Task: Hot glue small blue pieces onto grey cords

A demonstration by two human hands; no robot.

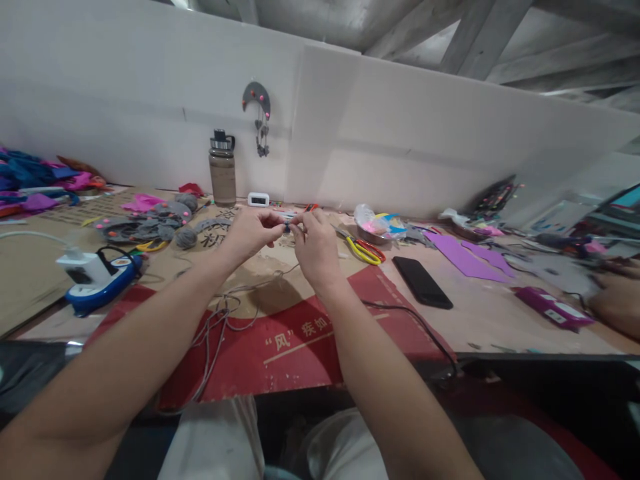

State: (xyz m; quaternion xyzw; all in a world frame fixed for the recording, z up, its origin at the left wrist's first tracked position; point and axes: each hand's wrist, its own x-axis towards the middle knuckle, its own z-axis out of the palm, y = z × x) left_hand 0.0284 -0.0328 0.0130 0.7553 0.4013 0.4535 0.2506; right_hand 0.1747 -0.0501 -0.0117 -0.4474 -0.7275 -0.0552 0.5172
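Observation:
My left hand (251, 235) and my right hand (317, 248) meet above the middle of the table, fingertips pinched close together. Between them is a small dark piece (287, 227), too small to name. Thin grey yarn (226, 308) lies in loose loops below my left forearm, and one strand runs up toward my right hand. Under both arms is a red and brown printed cardboard sheet (300, 363). Scissors with yellow handles (364, 252) lie to the right of my right hand, beside a red-handled tool (373, 248).
A water bottle (223, 170) stands at the wall, where a grey felt moon ornament (257, 99) hangs. Grey felt pieces (145, 223) and a blue power strip (107, 283) are left. A black phone (421, 282), purple felt (463, 257) and another person's hand (620, 300) are right.

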